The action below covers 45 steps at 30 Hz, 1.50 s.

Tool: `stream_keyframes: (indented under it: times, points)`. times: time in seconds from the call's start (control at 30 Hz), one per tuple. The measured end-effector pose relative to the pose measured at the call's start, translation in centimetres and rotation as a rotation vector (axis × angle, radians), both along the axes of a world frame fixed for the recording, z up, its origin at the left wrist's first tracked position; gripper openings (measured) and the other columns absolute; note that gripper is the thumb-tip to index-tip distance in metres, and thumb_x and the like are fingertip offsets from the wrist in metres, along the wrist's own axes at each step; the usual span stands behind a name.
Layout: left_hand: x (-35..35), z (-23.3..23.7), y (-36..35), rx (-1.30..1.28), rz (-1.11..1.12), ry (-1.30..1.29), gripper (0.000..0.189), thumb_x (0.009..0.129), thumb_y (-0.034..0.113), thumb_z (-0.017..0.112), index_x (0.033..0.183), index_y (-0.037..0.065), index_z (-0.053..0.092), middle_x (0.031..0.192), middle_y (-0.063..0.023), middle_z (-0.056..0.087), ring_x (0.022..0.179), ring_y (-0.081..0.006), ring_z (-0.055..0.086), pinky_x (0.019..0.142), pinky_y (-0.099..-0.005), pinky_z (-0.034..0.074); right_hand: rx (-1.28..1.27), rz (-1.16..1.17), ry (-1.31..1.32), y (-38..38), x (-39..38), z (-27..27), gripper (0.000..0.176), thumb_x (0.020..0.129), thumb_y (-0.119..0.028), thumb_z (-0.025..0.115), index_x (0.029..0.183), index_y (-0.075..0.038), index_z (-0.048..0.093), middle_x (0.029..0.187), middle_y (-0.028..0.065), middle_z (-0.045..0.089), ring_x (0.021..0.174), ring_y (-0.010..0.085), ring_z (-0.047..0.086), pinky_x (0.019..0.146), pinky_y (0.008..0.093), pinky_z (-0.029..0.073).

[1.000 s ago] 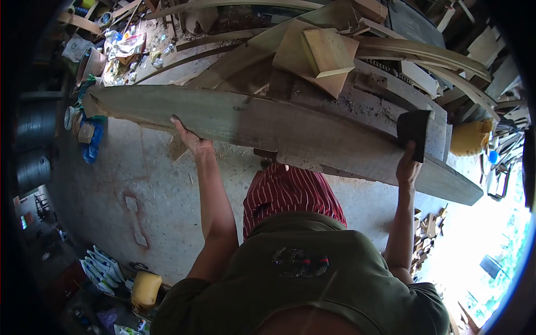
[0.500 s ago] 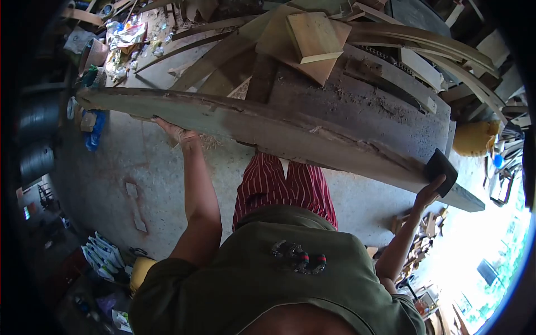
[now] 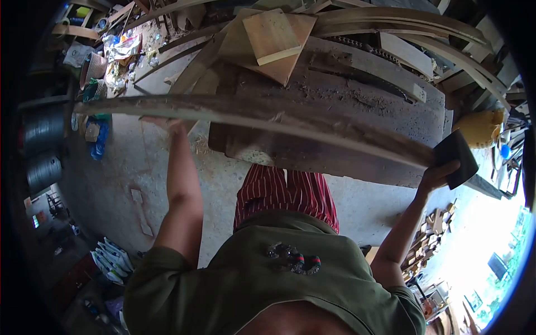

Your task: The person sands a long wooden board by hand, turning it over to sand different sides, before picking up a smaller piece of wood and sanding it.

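A long, slightly curved wooden board (image 3: 268, 118) spans the view in front of me, above a worktable. My left hand (image 3: 174, 124) supports it from below near its left end; the fingers are partly hidden and blurred. Near the board's right end, my right hand (image 3: 441, 174) is closed around a dark, flat rectangular block (image 3: 456, 158), which lies against the board. Whether the right fingers also grip the board cannot be made out.
The dark worktable (image 3: 346, 159) carries wood shavings, stacked wooden pieces (image 3: 271, 36) and curved wooden strips (image 3: 402, 22). A yellow container (image 3: 481, 128) stands to the right. Wood offcuts (image 3: 432, 234) are piled at lower right, and dark drums (image 3: 43, 134) stand at left.
The board has been raised and tilted, so less of its broad face shows and more of the table appears beneath it. My right hand and the dark block have moved right and slightly up.
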<state>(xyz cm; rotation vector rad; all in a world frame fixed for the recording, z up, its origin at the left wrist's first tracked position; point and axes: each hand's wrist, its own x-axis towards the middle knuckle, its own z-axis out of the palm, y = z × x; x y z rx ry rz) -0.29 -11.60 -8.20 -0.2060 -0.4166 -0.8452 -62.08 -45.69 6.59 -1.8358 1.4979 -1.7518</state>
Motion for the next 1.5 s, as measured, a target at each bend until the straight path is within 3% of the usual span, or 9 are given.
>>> stream_keyframes:
  times: [0.03,0.1,0.17,0.4,0.57,0.83,1.03,1.3,1.5]
  points:
    - [1.6,-2.4,0.0,-0.336,-0.276,-0.135,0.085,0.083,0.084,0.037,0.147,0.028,0.045,0.154,-0.002,0.039,0.138,-0.0279,0.037,0.115,-0.0513,0.028,-0.005,-0.005,0.015,-1.1,-0.1,0.1,0.056,0.102,-0.045,0.044,0.12,0.008,0.053,0.108,0.0179,0.061,0.092,0.026,0.063,0.078,0.0365,0.054]
    - [4.2,-4.7,-0.3,0.109,0.295,0.033,0.086,0.082,0.083,0.039,0.144,0.025,0.049,0.15,-0.0038,0.045,0.135,-0.0261,0.043,0.112,-0.0506,0.033,0.003,0.002,0.015,-2.9,-0.4,-0.6,0.057,0.103,-0.045,0.044,0.12,0.008,0.052,0.11,0.0181,0.06,0.094,0.0262,0.062,0.08,0.0367,0.053]
    - [3.9,-5.1,-0.7,0.047,0.272,0.033,0.087,0.079,0.081,0.047,0.14,0.02,0.053,0.145,-0.0078,0.05,0.13,-0.024,0.048,0.108,-0.0507,0.039,0.015,0.005,0.02,-4.0,-0.6,-1.9,0.057,0.103,-0.045,0.044,0.12,0.008,0.052,0.111,0.0184,0.06,0.095,0.0264,0.062,0.081,0.037,0.053]
    - [0.6,-3.2,-3.3,-0.166,-0.208,-0.124,0.069,0.091,0.069,0.047,0.132,0.013,0.05,0.133,-0.0097,0.053,0.123,-0.0243,0.049,0.108,-0.0486,0.036,0.084,-0.125,0.122,-2.6,-4.3,-6.5,0.053,0.105,-0.031,0.041,0.135,0.013,0.039,0.133,0.0273,0.049,0.119,0.0372,0.052,0.1,0.045,0.043]
    - [-4.5,7.1,-5.2,1.151,0.66,0.391,0.081,0.086,0.083,0.034,0.123,0.014,0.055,0.131,-0.0086,0.053,0.123,-0.0303,0.047,0.105,-0.0594,0.036,0.145,-0.058,-0.016,-3.1,-2.5,-4.6,0.05,0.103,-0.027,0.048,0.133,0.013,0.043,0.132,0.0282,0.051,0.117,0.0394,0.054,0.099,0.0479,0.045]
    - [-2.2,4.9,-4.8,1.05,0.541,0.352,0.111,0.078,0.092,0.022,0.154,0.012,0.026,0.155,-0.0177,0.027,0.14,-0.0382,0.029,0.112,-0.0624,0.027,0.18,0.02,0.533,-0.7,0.3,3.3,0.056,0.101,-0.037,0.053,0.139,0.004,0.047,0.14,0.0261,0.05,0.119,0.0377,0.055,0.104,0.0484,0.044]
    - [-3.2,6.3,-5.0,0.964,0.499,0.39,0.106,0.082,0.089,0.018,0.157,0.013,0.015,0.161,-0.0159,0.016,0.146,-0.0377,0.02,0.118,-0.0549,0.021,0.148,0.557,1.118,8.9,10.4,4.9,0.053,0.097,0.003,0.039,0.149,-0.009,0.039,0.153,0.0179,0.037,0.142,0.0355,0.034,0.119,0.0482,0.028]
    - [-0.8,1.4,-5.5,0.77,0.399,0.343,0.105,0.083,0.088,0.011,0.155,0.013,0.021,0.159,-0.0125,0.022,0.143,-0.0345,0.027,0.118,-0.0525,0.024,-0.006,1.018,0.897,20.3,35.0,6.5,0.063,0.079,0.011,0.051,0.14,-0.003,0.047,0.148,0.0187,0.044,0.139,0.0326,0.041,0.119,0.0423,0.03]
    - [-1.5,3.5,-6.0,0.663,0.473,0.37,0.107,0.082,0.087,0.007,0.154,0.009,0.021,0.159,-0.0165,0.019,0.145,-0.0384,0.022,0.118,-0.0574,0.022,-0.064,1.034,0.957,18.4,30.2,7.3,0.057,0.08,0.007,0.057,0.137,-0.004,0.052,0.144,0.0146,0.05,0.137,0.028,0.045,0.115,0.0417,0.036]
